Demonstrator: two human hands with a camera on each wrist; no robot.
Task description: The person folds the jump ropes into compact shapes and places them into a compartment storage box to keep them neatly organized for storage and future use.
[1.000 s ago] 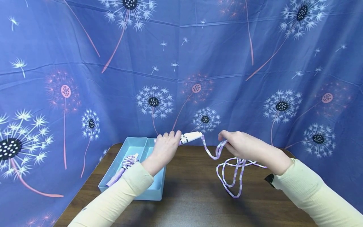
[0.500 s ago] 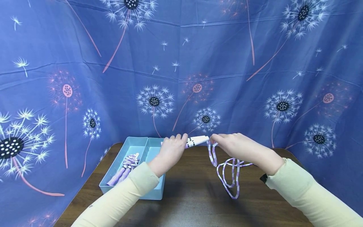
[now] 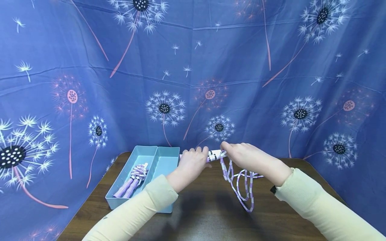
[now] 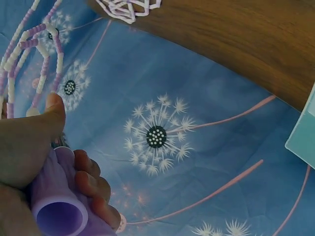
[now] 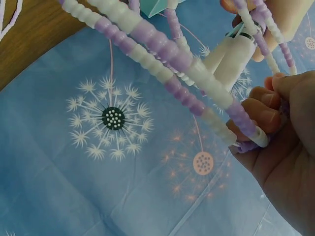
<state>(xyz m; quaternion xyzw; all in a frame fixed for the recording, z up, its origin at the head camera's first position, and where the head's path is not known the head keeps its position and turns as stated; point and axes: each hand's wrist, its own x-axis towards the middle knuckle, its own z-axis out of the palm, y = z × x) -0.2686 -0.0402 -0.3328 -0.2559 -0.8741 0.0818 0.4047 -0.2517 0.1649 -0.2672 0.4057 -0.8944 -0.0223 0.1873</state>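
My left hand [image 3: 193, 164] grips the handles [image 3: 214, 154] of a beaded jump rope, side by side. They are purple where I grip and white at the far end, with black bands between. The left wrist view shows a hollow purple handle end [image 4: 60, 216] pointing back past the palm. My right hand [image 3: 248, 154] pinches folded loops of the purple-and-white rope [image 5: 170, 56] right at the white handle tips [image 5: 231, 66]. More rope hangs in loops below the right hand, down to the table.
A light-blue box [image 3: 170, 210] with two compartments stands at left on the brown wooden table [image 3: 208, 214]. In its left compartment lies a second beaded jump rope [image 3: 132, 182], bundled, with purple handles. A blue dandelion-print cloth [image 3: 193, 67] hangs behind the table.
My left hand has moved right and slightly down with the handles. My right hand has moved left, bringing the rope loops up against the white handle tips.
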